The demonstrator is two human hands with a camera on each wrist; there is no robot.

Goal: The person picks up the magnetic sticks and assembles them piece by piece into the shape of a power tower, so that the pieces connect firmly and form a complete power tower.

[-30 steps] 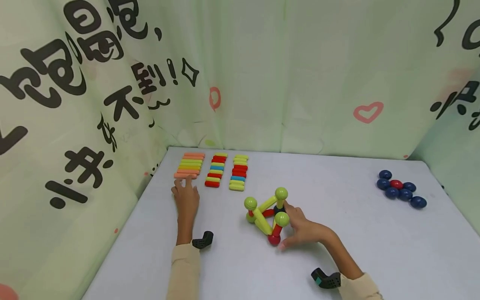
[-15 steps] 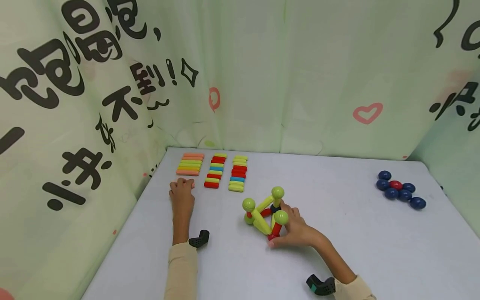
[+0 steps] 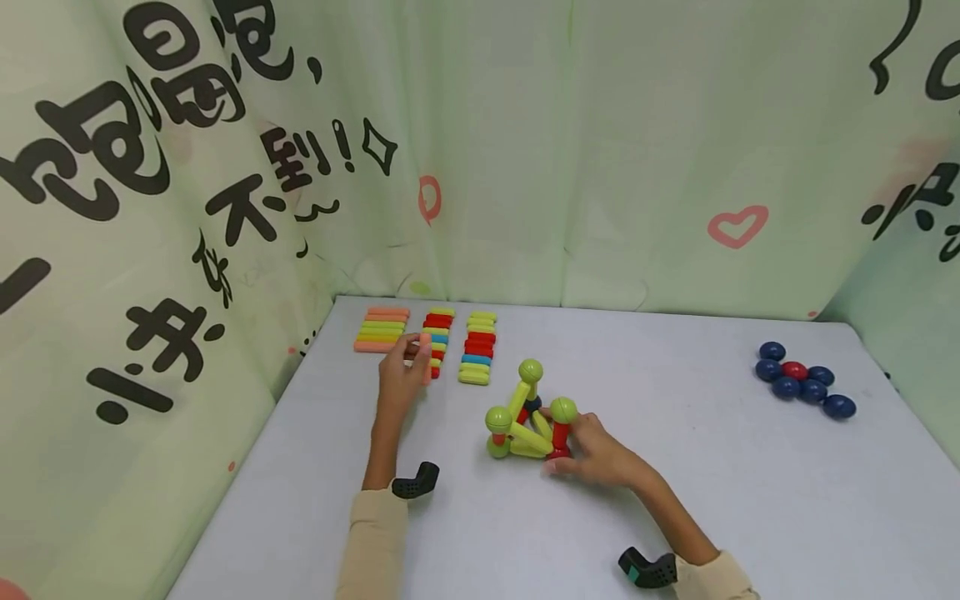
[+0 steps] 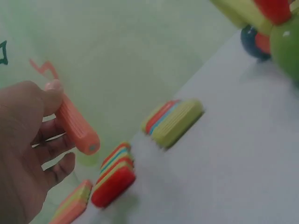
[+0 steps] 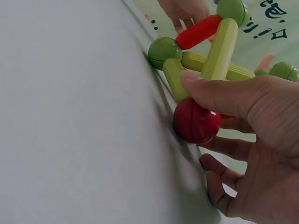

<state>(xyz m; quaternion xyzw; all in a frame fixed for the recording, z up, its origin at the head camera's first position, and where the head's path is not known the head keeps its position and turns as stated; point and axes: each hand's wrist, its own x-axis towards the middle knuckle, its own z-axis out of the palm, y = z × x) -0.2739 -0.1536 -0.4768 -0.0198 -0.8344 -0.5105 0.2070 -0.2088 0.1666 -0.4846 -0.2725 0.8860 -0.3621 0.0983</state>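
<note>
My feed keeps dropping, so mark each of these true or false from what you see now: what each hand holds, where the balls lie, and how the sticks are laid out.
1. The left hand holds an orange stick. True.
2. The right hand rests flat on the table, away from everything. False: it grips the rod-and-ball structure, thumb by its red ball.
3. The cluster of loose balls is all red. False: dark blue, with one red among them.
4. Sticks lie in three rows near the far left corner of the table. True.
5. The left hand's fingers lie straight. False: they curl round the stick.
</note>
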